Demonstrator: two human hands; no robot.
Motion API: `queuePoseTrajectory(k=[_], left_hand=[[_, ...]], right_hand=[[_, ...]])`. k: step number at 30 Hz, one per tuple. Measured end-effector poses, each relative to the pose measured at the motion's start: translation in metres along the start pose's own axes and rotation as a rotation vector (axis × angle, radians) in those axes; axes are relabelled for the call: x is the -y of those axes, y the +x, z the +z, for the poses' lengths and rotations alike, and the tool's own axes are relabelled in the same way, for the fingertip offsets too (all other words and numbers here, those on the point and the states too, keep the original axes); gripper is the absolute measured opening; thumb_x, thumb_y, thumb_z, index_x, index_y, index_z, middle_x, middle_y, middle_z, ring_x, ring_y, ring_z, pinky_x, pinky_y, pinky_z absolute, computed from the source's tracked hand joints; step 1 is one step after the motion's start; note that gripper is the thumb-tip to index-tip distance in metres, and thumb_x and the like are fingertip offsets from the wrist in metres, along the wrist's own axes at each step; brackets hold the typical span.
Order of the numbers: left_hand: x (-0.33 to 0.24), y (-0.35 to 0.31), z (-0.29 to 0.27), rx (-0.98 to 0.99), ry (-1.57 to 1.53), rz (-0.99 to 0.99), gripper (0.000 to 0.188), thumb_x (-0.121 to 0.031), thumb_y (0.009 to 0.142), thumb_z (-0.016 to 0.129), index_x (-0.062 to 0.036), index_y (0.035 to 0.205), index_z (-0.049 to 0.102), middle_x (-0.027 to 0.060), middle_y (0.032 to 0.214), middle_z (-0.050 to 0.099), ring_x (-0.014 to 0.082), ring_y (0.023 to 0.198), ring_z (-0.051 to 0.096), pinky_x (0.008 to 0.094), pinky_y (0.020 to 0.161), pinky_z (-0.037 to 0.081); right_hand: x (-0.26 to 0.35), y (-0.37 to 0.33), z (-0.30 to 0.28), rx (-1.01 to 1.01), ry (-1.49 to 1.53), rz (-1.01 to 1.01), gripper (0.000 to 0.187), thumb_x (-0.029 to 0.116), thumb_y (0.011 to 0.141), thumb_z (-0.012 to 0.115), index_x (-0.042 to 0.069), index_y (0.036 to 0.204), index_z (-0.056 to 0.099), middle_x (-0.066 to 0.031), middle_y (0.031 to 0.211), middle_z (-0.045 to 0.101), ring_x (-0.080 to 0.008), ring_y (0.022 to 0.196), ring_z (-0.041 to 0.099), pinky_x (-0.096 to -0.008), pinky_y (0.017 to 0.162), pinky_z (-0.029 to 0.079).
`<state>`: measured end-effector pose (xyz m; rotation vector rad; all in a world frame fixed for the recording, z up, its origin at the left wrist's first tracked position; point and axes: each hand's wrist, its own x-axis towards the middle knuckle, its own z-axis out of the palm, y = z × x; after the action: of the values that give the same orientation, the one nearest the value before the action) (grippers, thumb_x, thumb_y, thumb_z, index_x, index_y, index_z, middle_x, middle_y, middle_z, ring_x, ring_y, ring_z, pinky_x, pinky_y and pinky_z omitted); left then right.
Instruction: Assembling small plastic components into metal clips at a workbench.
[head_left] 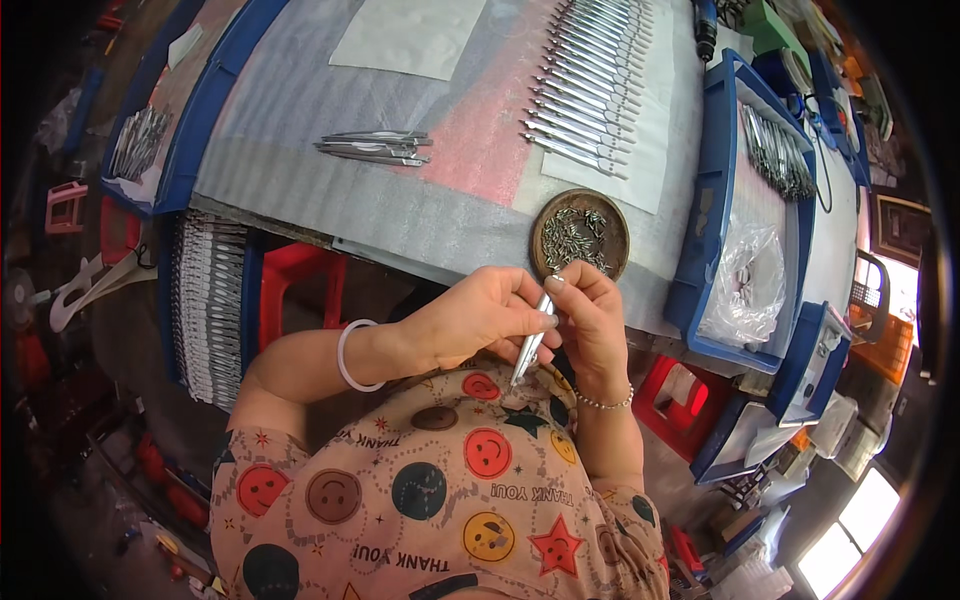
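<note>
My left hand [470, 318] and my right hand [590, 322] meet close to my chest around one slim silver metal tool [528, 352], shaped like tweezers, that points down and toward me. Both hands pinch its upper end. Just beyond my fingers a round brown dish [612, 232] holds several small metal parts. Farther off on the table, a long row of similar silver tools [585, 90] lies on white paper, and a small bundle of them [375, 147] rests on the grey foam sheet [300, 130].
A blue crate [712, 190] at the right holds a clear plastic bag [745, 280] and more metal tools [778, 150]. Another blue tray [140, 140] with tools sits at the far left. Racks of tools [210, 300] and red stools [290, 285] stand below the table edge.
</note>
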<state>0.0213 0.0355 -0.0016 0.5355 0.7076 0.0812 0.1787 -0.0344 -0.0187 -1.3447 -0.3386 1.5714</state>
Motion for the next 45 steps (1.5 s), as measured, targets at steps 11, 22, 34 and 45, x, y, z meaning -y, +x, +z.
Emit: queuePoseTrajectory(k=[11,22,34,45], left_hand=[[-0.011,0.004,0.004,-0.006,0.047,-0.051,0.019,-0.01,0.091,0.055,0.0032,0.102,0.046,0.0166,0.094,0.062,0.0218,0.082,0.066,0.0277,0.066,0.055],[-0.025,0.009,0.014,0.078,0.154,-0.108,0.017,-0.01,0.089,0.056,0.0025,0.097,0.047,0.0161,0.091,0.063,0.0205,0.077,0.066,0.0265,0.064,0.054],[-0.029,0.012,0.031,0.16,0.283,-0.127,0.019,-0.011,0.087,0.058,0.0023,0.094,0.046,0.0152,0.086,0.065,0.0185,0.073,0.067,0.0239,0.059,0.052],[-0.033,0.02,0.036,0.233,0.451,-0.143,0.018,-0.011,0.087,0.057,0.0024,0.093,0.046,0.0134,0.085,0.065,0.0164,0.074,0.066,0.0229,0.059,0.051]], right_hand=[[0.0,0.001,0.004,-0.036,-0.021,-0.097,0.014,0.01,0.086,0.061,0.008,0.075,0.053,0.0034,0.069,0.054,-0.0026,0.058,0.046,-0.0168,0.049,0.034],[0.001,-0.016,0.001,-0.112,0.112,-0.186,0.011,0.007,0.087,0.06,0.005,0.078,0.054,0.0004,0.073,0.057,-0.0037,0.062,0.049,-0.0175,0.054,0.039],[0.0,-0.036,-0.005,-0.219,0.142,-0.281,0.01,0.007,0.087,0.061,0.005,0.079,0.055,0.0006,0.071,0.058,-0.0031,0.059,0.049,-0.0168,0.052,0.037],[-0.011,-0.042,-0.006,-0.288,0.169,-0.398,0.01,0.008,0.087,0.06,0.005,0.079,0.054,0.0002,0.069,0.057,-0.0029,0.058,0.048,-0.0165,0.051,0.036]])
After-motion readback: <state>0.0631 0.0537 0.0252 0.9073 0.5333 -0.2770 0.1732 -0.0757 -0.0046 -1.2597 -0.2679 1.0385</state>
